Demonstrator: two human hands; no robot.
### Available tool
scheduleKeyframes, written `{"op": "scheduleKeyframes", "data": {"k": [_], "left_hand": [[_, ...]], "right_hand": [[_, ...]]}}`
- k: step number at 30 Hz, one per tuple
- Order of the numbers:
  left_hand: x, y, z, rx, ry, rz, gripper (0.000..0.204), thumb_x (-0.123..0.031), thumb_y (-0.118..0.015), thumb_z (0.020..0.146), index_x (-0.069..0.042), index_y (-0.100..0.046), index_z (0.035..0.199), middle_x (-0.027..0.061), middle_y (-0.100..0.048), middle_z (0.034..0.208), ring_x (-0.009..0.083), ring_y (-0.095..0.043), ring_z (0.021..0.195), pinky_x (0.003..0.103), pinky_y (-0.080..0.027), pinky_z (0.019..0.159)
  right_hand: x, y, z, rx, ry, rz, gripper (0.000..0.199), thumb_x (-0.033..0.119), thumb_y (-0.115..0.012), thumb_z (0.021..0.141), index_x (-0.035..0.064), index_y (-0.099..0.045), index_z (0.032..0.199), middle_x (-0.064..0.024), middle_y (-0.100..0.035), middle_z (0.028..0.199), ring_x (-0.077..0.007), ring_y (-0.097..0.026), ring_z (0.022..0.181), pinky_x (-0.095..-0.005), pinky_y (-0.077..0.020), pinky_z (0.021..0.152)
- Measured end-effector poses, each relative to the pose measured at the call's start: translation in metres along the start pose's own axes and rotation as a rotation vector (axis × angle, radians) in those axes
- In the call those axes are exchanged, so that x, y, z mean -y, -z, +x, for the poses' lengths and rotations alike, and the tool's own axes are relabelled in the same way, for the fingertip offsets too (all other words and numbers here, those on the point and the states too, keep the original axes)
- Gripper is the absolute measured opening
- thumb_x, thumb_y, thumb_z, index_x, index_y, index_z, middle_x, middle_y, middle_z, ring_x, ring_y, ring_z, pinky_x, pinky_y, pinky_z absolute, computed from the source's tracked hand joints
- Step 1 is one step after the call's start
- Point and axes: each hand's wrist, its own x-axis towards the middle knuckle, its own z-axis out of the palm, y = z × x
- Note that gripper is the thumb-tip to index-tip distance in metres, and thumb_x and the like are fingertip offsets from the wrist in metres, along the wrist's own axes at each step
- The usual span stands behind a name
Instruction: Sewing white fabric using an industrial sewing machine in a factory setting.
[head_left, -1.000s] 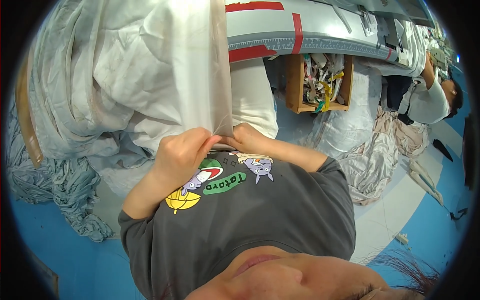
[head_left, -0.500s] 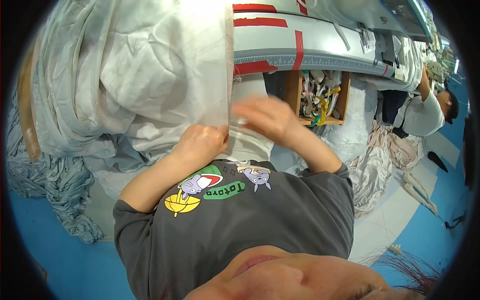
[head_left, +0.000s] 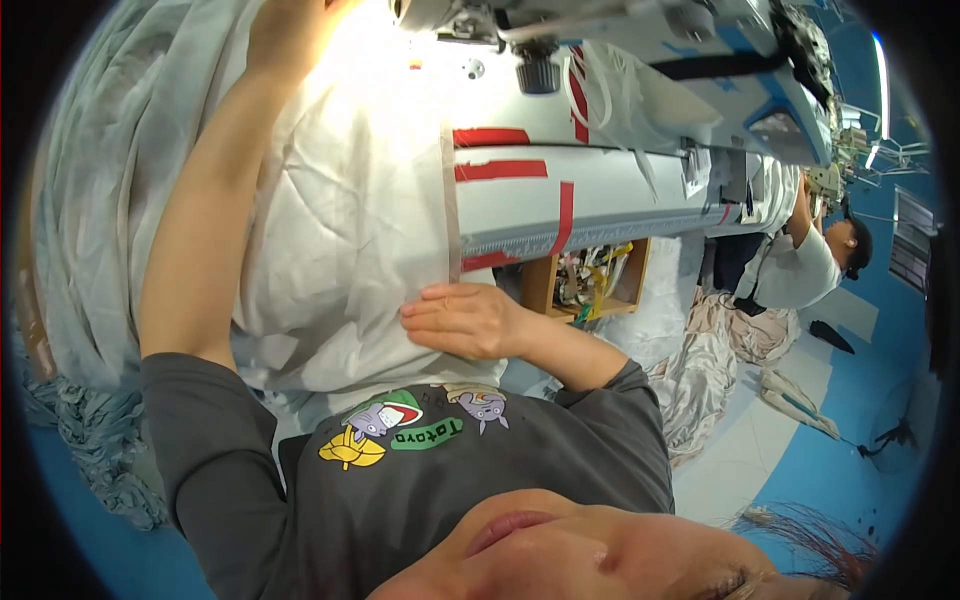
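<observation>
A large white fabric (head_left: 350, 250) lies over the grey sewing table (head_left: 600, 200) and hangs down in front of me. My left hand (head_left: 285, 35) is stretched far up along the cloth, next to the sewing machine (head_left: 520, 30). Bright lamp glare and the frame edge hide its fingers. My right hand (head_left: 465, 320) rests low on the fabric's right edge, with fingers and thumb closed on the hem just below the table front.
Red tape strips (head_left: 500, 170) mark the table top and front. Under the table is a wooden box (head_left: 590, 280) of small items. More pale fabric is heaped on the blue floor at left (head_left: 80, 300) and right (head_left: 720, 350). Another person (head_left: 810, 265) works at the far right.
My left hand has left the bunched fabric near my chest and reached up to the machine. My right hand has slid down to the hem. The view has tilted up toward the table.
</observation>
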Motion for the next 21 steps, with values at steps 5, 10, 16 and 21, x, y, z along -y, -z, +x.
{"op": "scheduleKeyframes", "data": {"k": [5, 10, 16, 21], "left_hand": [[0.0, 0.004, 0.039, 0.144, 0.183, 0.098, 0.026, -0.024, -0.07, 0.076, -0.006, -0.067, 0.093, 0.0138, -0.068, 0.086, 0.0301, -0.065, 0.087, 0.037, -0.05, 0.076], [0.016, -0.001, 0.06, 0.106, 0.178, 0.066, 0.024, -0.025, -0.073, 0.073, -0.002, -0.068, 0.079, 0.017, -0.067, 0.08, 0.0298, -0.065, 0.076, 0.037, -0.049, 0.07], [0.029, -0.006, 0.088, 0.071, 0.107, 0.048, 0.027, -0.028, -0.075, 0.072, -0.003, -0.068, 0.073, 0.0171, -0.067, 0.078, 0.0291, -0.065, 0.075, 0.037, -0.049, 0.069], [0.064, -0.031, 0.136, 0.058, 0.048, 0.06, 0.029, -0.031, -0.076, 0.072, -0.003, -0.068, 0.074, 0.0172, -0.067, 0.078, 0.0306, -0.065, 0.076, 0.038, -0.049, 0.07]], "right_hand": [[-0.009, 0.012, 0.017, -0.018, 0.006, 0.072, 0.012, 0.004, -0.06, 0.079, 0.0024, -0.068, 0.087, -0.0094, -0.068, 0.098, -0.023, -0.067, 0.098, -0.0351, -0.0539, 0.085], [-0.013, 0.024, 0.03, -0.016, -0.067, 0.165, 0.012, 0.007, -0.059, 0.083, 0.0041, -0.068, 0.091, -0.008, -0.068, 0.098, -0.0219, -0.067, 0.099, -0.0351, -0.0539, 0.086], [-0.034, 0.045, 0.054, 0.074, -0.172, 0.309, 0.012, 0.01, -0.06, 0.085, 0.0057, -0.068, 0.093, -0.0066, -0.069, 0.1, -0.0212, -0.067, 0.1, -0.0355, -0.0538, 0.087], [-0.069, 0.058, 0.084, 0.07, -0.213, 0.215, 0.01, 0.011, -0.059, 0.085, 0.0068, -0.067, 0.089, -0.0053, -0.07, 0.096, -0.0197, -0.068, 0.097, -0.0355, -0.0544, 0.085]]}}
